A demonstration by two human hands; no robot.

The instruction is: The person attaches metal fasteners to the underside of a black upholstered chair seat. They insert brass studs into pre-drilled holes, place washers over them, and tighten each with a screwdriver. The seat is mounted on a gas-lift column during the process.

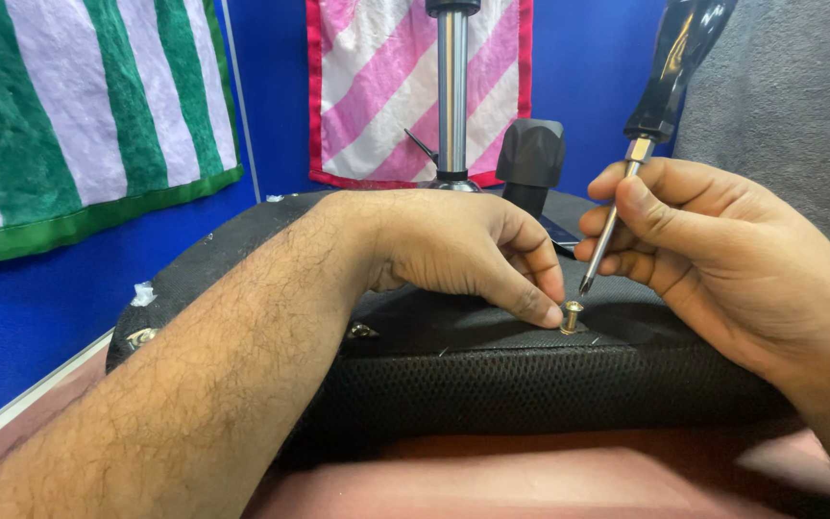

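centrally, a brass screw stands upright in the black underside of an upturned chair seat, its head proud of the surface: it appears started but not driven home. two other fasteners show along the seat's left edge. the left hand reaches across, fingers curled, with a fingertip and thumb pinching the screw to steady it. the right hand is closed round the shaft of a screwdriver, gripping low near the tip; the tip hovers just above and beside the screw head, not yet seated. a chrome column rises behind.
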